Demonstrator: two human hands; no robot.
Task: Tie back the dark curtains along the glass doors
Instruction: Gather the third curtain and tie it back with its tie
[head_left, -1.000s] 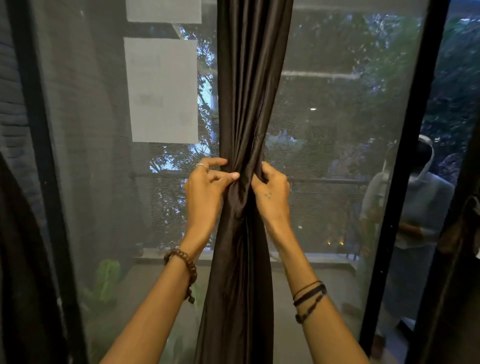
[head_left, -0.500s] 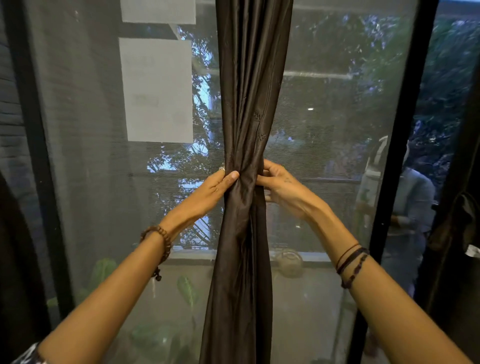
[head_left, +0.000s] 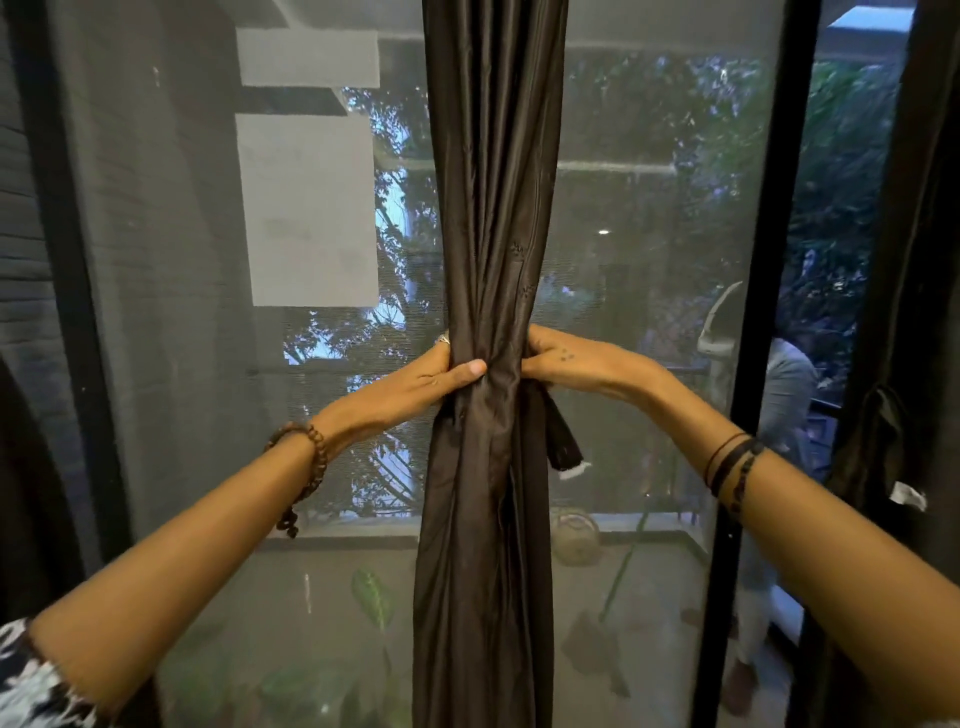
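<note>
Since the earlier frame, both arms have been extended and a tie-back strap (head_left: 563, 441) now hangs free at the right. Bunched dark curtain (head_left: 491, 260), before the glass door (head_left: 649, 260), is gripped by left hand (head_left: 415, 379) and right hand (head_left: 566, 361) at its narrowest gather; satin judged light, soft, slippery.

Brown bead bracelet (head_left: 306, 470) on the left wrist, dark cord bands (head_left: 732, 467) on the right — patterned black-and-white sleeve (head_left: 31, 686).
</note>
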